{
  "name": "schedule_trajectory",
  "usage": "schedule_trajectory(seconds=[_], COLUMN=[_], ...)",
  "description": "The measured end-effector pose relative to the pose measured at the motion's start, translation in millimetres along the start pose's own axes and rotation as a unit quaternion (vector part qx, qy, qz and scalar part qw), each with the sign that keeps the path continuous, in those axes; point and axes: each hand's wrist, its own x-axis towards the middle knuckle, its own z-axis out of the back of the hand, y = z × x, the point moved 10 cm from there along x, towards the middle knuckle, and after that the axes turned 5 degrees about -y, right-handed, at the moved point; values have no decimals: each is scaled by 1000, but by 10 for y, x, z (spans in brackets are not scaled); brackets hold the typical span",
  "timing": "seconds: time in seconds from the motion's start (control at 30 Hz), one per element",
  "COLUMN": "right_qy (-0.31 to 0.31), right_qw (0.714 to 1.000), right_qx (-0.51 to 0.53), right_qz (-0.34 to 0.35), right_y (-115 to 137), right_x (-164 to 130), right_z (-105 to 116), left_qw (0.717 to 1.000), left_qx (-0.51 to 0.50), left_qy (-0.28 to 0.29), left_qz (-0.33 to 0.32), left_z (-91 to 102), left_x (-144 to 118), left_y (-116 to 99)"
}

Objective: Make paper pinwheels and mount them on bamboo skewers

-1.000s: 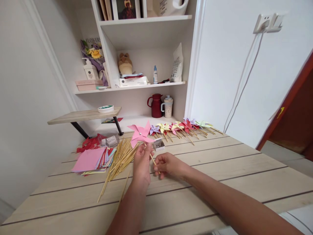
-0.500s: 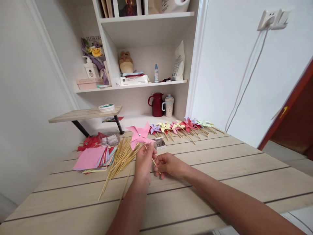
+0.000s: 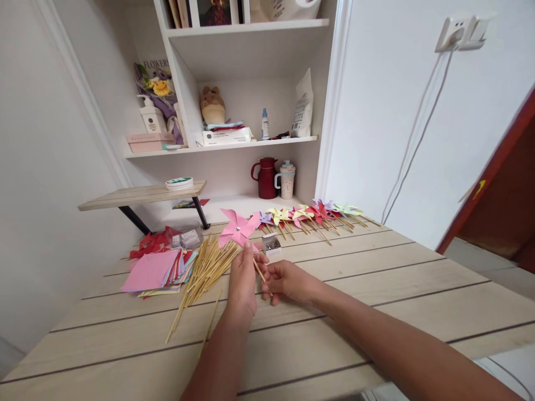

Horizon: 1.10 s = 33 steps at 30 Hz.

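Note:
A pink paper pinwheel point(image 3: 237, 227) with a silvery pin at its centre stands tilted on a thin wooden stick. My left hand point(image 3: 244, 278) is closed near the top of that stick, its thumb just under the paper blades. Lower down, the fingers of my right hand point(image 3: 286, 281) pinch the stick's bottom end. Behind my hands sits a small open box point(image 3: 271, 245) of metal pins. Loose wooden sticks point(image 3: 209, 267) lie in a heap left of my left hand, beside a stack of coloured paper squares point(image 3: 152, 270).
Finished pinwheels point(image 3: 317, 214) lie in a row along the table's back edge. Red paper pieces point(image 3: 154, 242) and a clear plastic box point(image 3: 188, 238) are at the back left, near a small raised shelf point(image 3: 142, 196). A red jug point(image 3: 267, 178) and a cup point(image 3: 287, 181) stand behind.
The pinwheel's blades have turned on the pin, and my left thumb has shifted slightly on the stick. Both hands keep their hold; the view has moved a little.

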Motion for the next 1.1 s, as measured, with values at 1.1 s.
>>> schedule_trajectory(seconds=[1.1], right_qy=[-77], right_qw=[994], right_qx=[73], right_qz=[35], right_y=[185], right_x=[17], right_z=[189], left_qw=[1000], left_qx=[-2], left_qy=[30], left_qz=[-8], left_z=[-62], left_x=[12], left_y=[5])
